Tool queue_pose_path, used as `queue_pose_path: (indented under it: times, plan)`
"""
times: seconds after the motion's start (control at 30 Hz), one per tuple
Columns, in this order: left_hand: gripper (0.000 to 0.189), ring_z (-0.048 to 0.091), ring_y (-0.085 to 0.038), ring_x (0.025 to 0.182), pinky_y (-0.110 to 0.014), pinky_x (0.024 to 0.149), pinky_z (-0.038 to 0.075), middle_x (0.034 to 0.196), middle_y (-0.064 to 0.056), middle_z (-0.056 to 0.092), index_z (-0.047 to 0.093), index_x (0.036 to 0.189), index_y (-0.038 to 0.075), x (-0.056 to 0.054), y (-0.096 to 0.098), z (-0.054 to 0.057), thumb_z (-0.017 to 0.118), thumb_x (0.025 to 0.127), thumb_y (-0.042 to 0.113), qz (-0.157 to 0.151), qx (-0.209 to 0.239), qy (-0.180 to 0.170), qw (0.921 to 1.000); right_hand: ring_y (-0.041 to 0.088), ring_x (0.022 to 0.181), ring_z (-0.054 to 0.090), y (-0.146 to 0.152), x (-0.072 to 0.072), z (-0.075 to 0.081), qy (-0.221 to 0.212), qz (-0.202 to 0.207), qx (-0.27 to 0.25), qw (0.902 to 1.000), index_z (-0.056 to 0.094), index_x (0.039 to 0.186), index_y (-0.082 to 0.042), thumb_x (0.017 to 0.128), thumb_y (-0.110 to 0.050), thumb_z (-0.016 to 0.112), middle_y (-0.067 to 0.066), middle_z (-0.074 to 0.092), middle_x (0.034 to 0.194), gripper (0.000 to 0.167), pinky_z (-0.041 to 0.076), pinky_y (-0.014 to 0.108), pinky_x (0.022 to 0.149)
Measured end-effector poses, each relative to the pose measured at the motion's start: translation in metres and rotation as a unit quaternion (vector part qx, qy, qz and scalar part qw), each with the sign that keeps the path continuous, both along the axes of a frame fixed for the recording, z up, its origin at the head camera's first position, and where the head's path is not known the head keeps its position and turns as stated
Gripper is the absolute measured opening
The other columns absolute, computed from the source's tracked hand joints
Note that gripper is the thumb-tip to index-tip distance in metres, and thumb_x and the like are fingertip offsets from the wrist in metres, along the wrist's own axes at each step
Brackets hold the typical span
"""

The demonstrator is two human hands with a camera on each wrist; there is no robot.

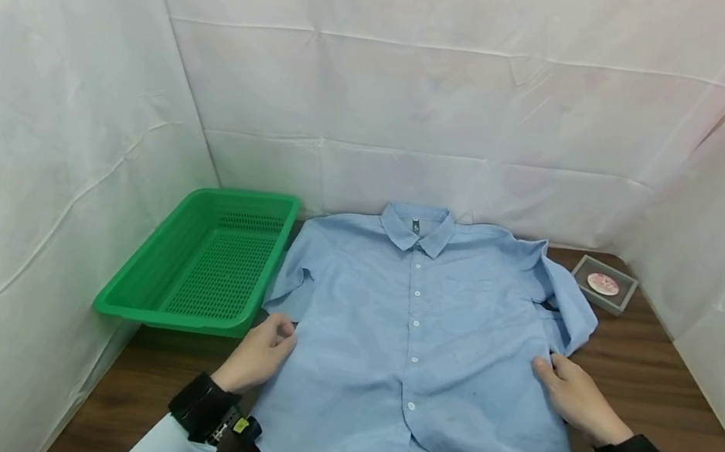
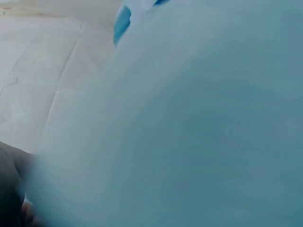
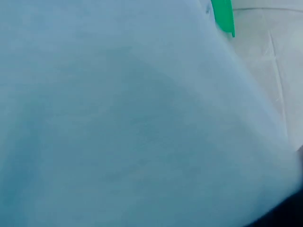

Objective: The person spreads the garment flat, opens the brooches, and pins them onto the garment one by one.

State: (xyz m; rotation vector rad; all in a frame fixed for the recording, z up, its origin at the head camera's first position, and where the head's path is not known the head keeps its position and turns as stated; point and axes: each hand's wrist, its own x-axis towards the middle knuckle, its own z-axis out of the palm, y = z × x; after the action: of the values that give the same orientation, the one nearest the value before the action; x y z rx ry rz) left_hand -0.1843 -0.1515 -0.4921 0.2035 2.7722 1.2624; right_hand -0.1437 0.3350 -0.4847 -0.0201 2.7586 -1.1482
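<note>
A light blue short-sleeved button-up shirt is spread front side up, its collar toward the back wall and its hem toward me. My left hand pinches its left side edge below the sleeve, fingers curled at the cloth. On the opposite side edge, my right hand grips the fabric, thumb on top and other fingers hidden beneath. Blurred blue shirt cloth fills most of the left wrist view. Similarly, the shirt covers most of the right wrist view, so neither wrist camera shows the fingers.
A green plastic basket with a perforated bottom stands left of the shirt. At the back right sits a small grey-framed box with a pink oval inside. White sheeting encloses the brown wooden table on three sides.
</note>
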Motion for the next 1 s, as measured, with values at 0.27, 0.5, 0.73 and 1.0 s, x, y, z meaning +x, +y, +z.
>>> queue_pose_path:
  times: [0.27, 0.5, 0.73, 1.0]
  plan:
    - [0.031, 0.052, -0.013, 0.061, -0.030, 0.054, 0.043, 0.071, -0.004, 0.055, 0.050, 0.129, 0.010, 0.016, -0.016, -0.005, 0.052, 0.099, 0.010, -0.042, -0.003, -0.038, 0.9984, 0.020, 0.072, 0.051, 0.006, 0.007, 0.005, -0.044, -0.002, 0.020, 0.9988, 0.056, 0.100, 0.004, 0.105, -0.038, 0.035, 0.008, 0.053, 0.080, 0.047, 0.042, 0.034, 0.059]
    - [0.080, 0.063, -0.029, 0.096, -0.043, 0.075, 0.053, 0.113, -0.021, 0.062, 0.018, 0.150, -0.001, 0.028, -0.022, -0.023, 0.065, 0.093, 0.031, -0.115, 0.082, -0.134, 0.9808, 0.021, 0.082, 0.060, 0.015, 0.010, -0.012, -0.130, 0.058, -0.050, 0.9886, 0.056, 0.111, 0.010, 0.102, -0.034, 0.048, 0.009, 0.062, 0.092, 0.046, 0.051, 0.038, 0.067]
    - [0.067, 0.057, -0.028, 0.113, -0.040, 0.089, 0.050, 0.129, -0.017, 0.055, 0.038, 0.141, -0.004, 0.042, -0.035, -0.031, 0.070, 0.090, 0.026, -0.224, 0.107, -0.197, 0.9485, 0.025, 0.097, 0.062, 0.023, 0.015, -0.021, -0.214, 0.221, -0.185, 0.9335, 0.050, 0.122, 0.014, 0.101, -0.020, 0.051, 0.015, 0.063, 0.110, 0.041, 0.053, 0.035, 0.077]
    - [0.049, 0.064, -0.024, 0.098, -0.034, 0.078, 0.054, 0.123, -0.019, 0.056, 0.029, 0.147, 0.003, 0.036, -0.034, -0.007, 0.044, 0.104, 0.023, -0.230, 0.176, -0.170, 0.9418, 0.033, 0.103, 0.063, 0.032, 0.017, -0.003, -0.202, 0.251, -0.271, 0.9074, 0.041, 0.131, 0.017, 0.108, -0.016, 0.029, 0.023, 0.061, 0.116, 0.042, 0.053, 0.037, 0.082]
